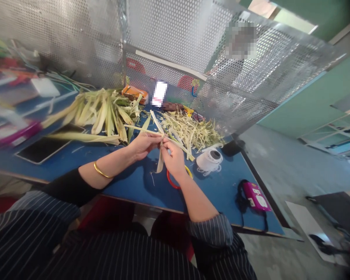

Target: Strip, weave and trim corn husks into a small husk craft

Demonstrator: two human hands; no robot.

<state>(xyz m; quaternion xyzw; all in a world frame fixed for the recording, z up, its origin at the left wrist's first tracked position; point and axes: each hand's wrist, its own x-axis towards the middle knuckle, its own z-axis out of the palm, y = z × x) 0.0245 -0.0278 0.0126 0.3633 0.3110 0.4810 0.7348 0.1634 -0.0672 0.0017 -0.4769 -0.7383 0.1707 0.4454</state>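
Observation:
Several pale dried leaf strips [160,161], maybe corn husk, cross between my hands over the blue table. My left hand [146,144] pinches them where they meet, thumb and fingers pressed together. From the right, my right hand [173,155] grips the same crossing, close against the left fingertips. One strip end points up and away, one hangs down, and others stick out sideways. Beneath my right wrist lies a red and yellow ring [172,184], partly hidden by it. A spool of white thread [209,160] stands to the right of my right hand.
Long husk leaves [100,112] are heaped at the back left, with shredded strips [192,130] behind my hands. A dark tablet-like slab [46,147] lies left. A pink box with a black cord [256,196] sits at right. Behind the table [140,182] rises a perforated metal screen [175,35]; a person is beyond it.

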